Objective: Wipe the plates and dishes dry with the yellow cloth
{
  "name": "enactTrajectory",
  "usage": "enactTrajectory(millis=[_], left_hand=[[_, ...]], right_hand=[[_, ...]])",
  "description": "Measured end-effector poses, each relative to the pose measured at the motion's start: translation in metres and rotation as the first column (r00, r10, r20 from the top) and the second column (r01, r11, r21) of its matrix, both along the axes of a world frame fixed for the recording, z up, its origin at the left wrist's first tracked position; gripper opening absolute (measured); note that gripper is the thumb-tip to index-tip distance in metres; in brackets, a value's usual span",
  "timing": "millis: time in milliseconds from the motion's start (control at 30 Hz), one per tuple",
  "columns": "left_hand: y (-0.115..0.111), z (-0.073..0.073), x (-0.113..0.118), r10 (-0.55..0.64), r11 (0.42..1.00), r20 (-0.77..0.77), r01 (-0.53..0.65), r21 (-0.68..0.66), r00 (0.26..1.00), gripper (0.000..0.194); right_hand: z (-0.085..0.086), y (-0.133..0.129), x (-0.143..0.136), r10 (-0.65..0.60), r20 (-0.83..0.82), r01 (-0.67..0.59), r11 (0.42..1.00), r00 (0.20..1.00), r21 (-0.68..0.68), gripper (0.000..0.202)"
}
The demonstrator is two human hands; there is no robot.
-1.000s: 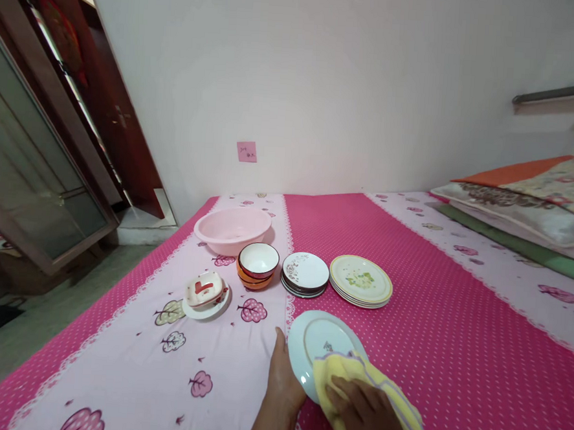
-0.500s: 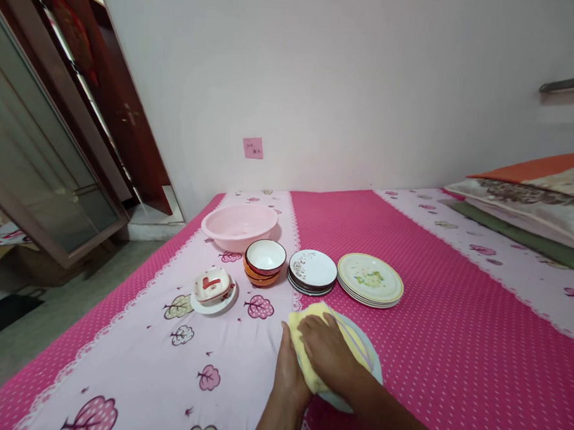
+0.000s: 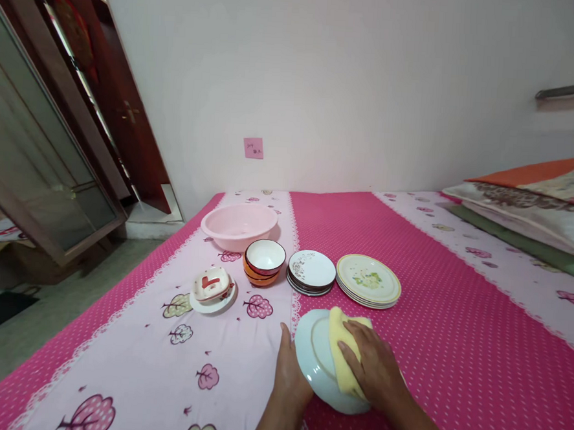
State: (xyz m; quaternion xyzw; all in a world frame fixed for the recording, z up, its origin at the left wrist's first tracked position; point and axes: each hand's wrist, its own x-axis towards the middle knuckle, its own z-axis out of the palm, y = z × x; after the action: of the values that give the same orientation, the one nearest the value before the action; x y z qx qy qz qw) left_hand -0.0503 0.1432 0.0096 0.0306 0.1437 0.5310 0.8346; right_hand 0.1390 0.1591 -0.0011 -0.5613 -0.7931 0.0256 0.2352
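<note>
A pale plate (image 3: 314, 346) is tilted in front of me, its ring-footed underside facing up. My left hand (image 3: 291, 374) supports it at the left edge, thumb raised beside the rim and fingers hidden beneath. On the right part of the plate lies a folded yellow cloth (image 3: 340, 358). My right hand (image 3: 374, 363) presses on this cloth with bent fingers, covering part of it. Just beyond the plate stand a stack of dark-rimmed plates (image 3: 311, 268) and a stack of yellow-rimmed plates (image 3: 368, 279).
Stacked bowls (image 3: 265, 258) stand by a pink basin (image 3: 240, 225) at the back left. Small square dishes sit on a white plate (image 3: 211, 306) nearer me. Everything rests on a pink patterned bedspread (image 3: 453, 355). Folded bedding (image 3: 535, 204) lies at the right.
My right hand has slid the yellow cloth rightward across the plate, uncovering the plate's left part. My left hand has stayed at the left edge.
</note>
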Motion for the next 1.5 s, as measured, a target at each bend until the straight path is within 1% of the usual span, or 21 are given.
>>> enactTrajectory(millis=[33,67,100,167,233,300,433,500,567,633,733,833,933,1033,1100,1167,1200,1267,1367,1433,1500], left_hand=[[0.000,-0.001,0.000,0.006,1.000,-0.002,-0.006,-0.005,1.000,0.086],[0.000,-0.002,0.000,0.011,1.000,-0.005,-0.011,-0.004,1.000,0.085],[0.001,-0.004,0.000,0.015,1.000,-0.010,-0.015,0.003,1.000,0.084],[0.002,-0.006,0.000,0.010,1.000,-0.020,-0.009,0.026,1.000,0.082],[0.002,-0.007,0.000,-0.006,0.999,-0.030,0.007,0.039,1.000,0.081],[0.002,-0.005,0.001,-0.020,0.999,-0.040,0.022,0.041,0.999,0.080],[0.002,-0.002,0.001,-0.097,0.994,-0.080,0.092,-0.065,0.992,0.074],[0.003,-0.004,0.001,-0.123,0.986,-0.102,0.109,-0.127,0.987,0.070],[0.004,-0.007,0.001,-0.103,0.985,-0.120,0.084,-0.153,0.987,0.069],[0.006,-0.011,0.000,-0.066,0.984,-0.138,0.041,-0.174,0.988,0.070],[0.008,-0.014,0.000,-0.030,0.982,-0.154,0.000,-0.188,0.988,0.069],[0.008,-0.013,0.000,-0.027,0.983,-0.152,-0.002,-0.184,0.988,0.069],[0.006,-0.009,0.000,-0.025,0.985,-0.153,-0.001,-0.174,0.988,0.070],[0.005,-0.005,-0.001,-0.014,0.988,-0.157,-0.010,-0.152,0.988,0.071],[0.005,-0.005,-0.002,-0.010,0.989,-0.164,-0.014,-0.145,0.986,0.071],[0.006,-0.007,-0.003,-0.014,0.990,-0.173,-0.011,-0.143,0.985,0.071],[0.006,-0.008,-0.003,-0.018,0.990,-0.177,-0.008,-0.142,0.984,0.071],[0.007,-0.012,-0.004,-0.023,0.991,-0.184,-0.002,-0.136,0.983,0.070],[0.009,-0.019,-0.005,-0.021,0.993,-0.187,-0.002,-0.119,0.982,0.069],[0.009,-0.022,-0.007,-0.006,0.995,-0.188,-0.013,-0.098,0.982,0.068],[0.011,-0.025,-0.011,0.027,0.997,-0.192,-0.041,-0.069,0.981,0.066]], right_hand=[[-0.008,-0.011,0.003,-0.009,-0.011,0.010,0.999,1.000,0.047,0.044],[-0.015,-0.023,0.005,-0.011,-0.039,0.018,0.984,0.999,0.177,0.043],[-0.020,-0.034,0.005,-0.007,-0.051,0.022,0.959,0.999,0.281,0.041],[-0.025,-0.052,0.001,0.032,-0.050,-0.008,0.912,0.998,0.410,0.038],[-0.021,-0.065,-0.007,0.095,-0.026,-0.072,0.878,0.995,0.473,0.034],[-0.011,-0.072,-0.017,0.168,0.023,-0.156,0.850,0.986,0.504,0.032],[0.008,-0.077,-0.034,0.294,0.125,-0.316,0.801,0.947,0.508,0.031],[0.013,-0.077,-0.039,0.331,0.118,-0.345,0.804,0.936,0.485,0.029],[0.013,-0.078,-0.040,0.350,0.079,-0.347,0.823,0.933,0.449,0.026],[0.011,-0.080,-0.034,0.362,0.031,-0.340,0.841,0.932,0.421,0.022],[0.007,-0.082,-0.015,0.384,0.004,-0.355,0.848,0.923,0.393,0.017],[0.004,-0.080,0.010,0.395,0.035,-0.381,0.855,0.918,0.351,0.023],[0.002,-0.069,0.034,0.357,0.038,-0.352,0.888,0.933,0.295,0.023],[0.005,-0.051,0.048,0.256,-0.005,-0.254,0.960,0.967,0.117,0.023],[0.014,-0.036,0.053,0.179,-0.071,-0.178,0.984,0.981,0.009,0.028],[0.028,-0.023,0.054,0.110,-0.202,-0.117,0.993,0.973,-0.023,0.031],[0.036,-0.018,0.054,0.077,-0.290,-0.089,0.996,0.954,-0.027,0.032],[0.056,-0.010,0.054,-0.008,-0.471,-0.021,0.998,0.882,-0.056,0.037],[0.080,-0.004,0.056,-0.148,-0.640,0.087,0.988,0.754,-0.126,0.048],[0.087,-0.003,0.057,-0.211,-0.720,0.147,0.977,0.661,-0.151,0.052],[0.085,-0.003,0.057,-0.240,-0.793,0.147,0.971,0.561,-0.190,0.054]])
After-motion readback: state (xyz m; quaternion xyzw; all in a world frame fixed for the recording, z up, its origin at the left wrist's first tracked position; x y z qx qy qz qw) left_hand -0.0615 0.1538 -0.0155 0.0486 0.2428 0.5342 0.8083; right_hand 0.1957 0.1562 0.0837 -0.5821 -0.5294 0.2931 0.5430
